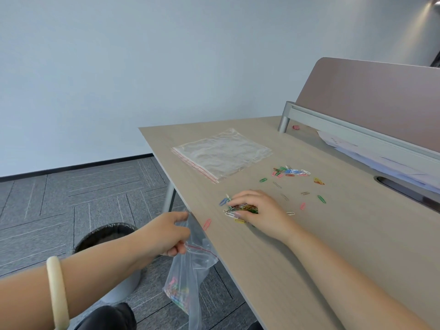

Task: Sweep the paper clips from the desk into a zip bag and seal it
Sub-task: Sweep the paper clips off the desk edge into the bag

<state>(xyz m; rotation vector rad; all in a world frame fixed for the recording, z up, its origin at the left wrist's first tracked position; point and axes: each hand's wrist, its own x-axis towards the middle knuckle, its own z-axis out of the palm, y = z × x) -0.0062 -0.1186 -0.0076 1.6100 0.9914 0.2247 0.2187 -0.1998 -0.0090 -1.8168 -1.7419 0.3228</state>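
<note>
A person's right hand (258,211) lies palm-down on the wooden table (309,258), fingers curled over a bunched heap of coloured paper clips (240,208) near the table's left edge. The left hand (170,232), a pale bangle (57,291) on its wrist, pinches the red-striped mouth of a clear zip bag (190,277) and holds it against that edge, just below the tabletop; the bag hangs down with a small cluster of clips (177,294) in its bottom. A single pink clip (207,224) lies between the two hands. Farther out, loose clips (291,172) are scattered across the table, and a second zip bag (222,154) lies flat beyond them. A grey-railed divider panel (371,96) stands at the table's far side. A dark-lined waste bin (107,236) sits on the carpeted floor.
</note>
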